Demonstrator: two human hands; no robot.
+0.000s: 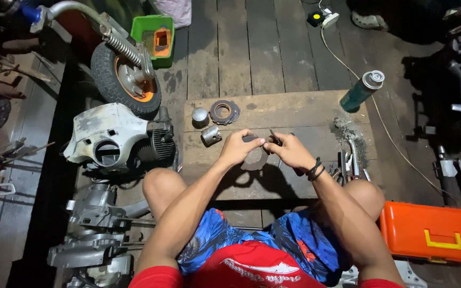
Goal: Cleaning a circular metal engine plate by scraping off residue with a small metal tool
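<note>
Item: ring (255, 159), a flat grey disc with a wide round hole, like a clutch plate or gasket. We hold it between both hands above the board (294, 109), in front of our knees. The left hand (237, 148) is clamped on the ring's upper left edge, thumb and fingers pinching the rim. The right hand (290, 151) sits just right of the ring, touching its upper right edge, and is closed on a small dark tool (275, 137), thin and short, which sticks up and away from us out of the fingers. The two hands are close together, nearly meeting over the top of the ring.

Look: dull, dark grey, thin; its lower half shows clear of the fingers, the top is hidden by them. Its face is turned up towards us, slightly tilted. Being round, it has no long axis that we can tell.

Nearby on the board: a second ring (224, 111) with a toothed rim, lying flat; a round cap (200, 116) beside it; a short metal cylinder (211, 135) just left of the left hand. Well apart: spray can (362, 92) at the board's far right corner, orange case (433, 232) by our right knee, engine (118, 138) on the left.
</note>
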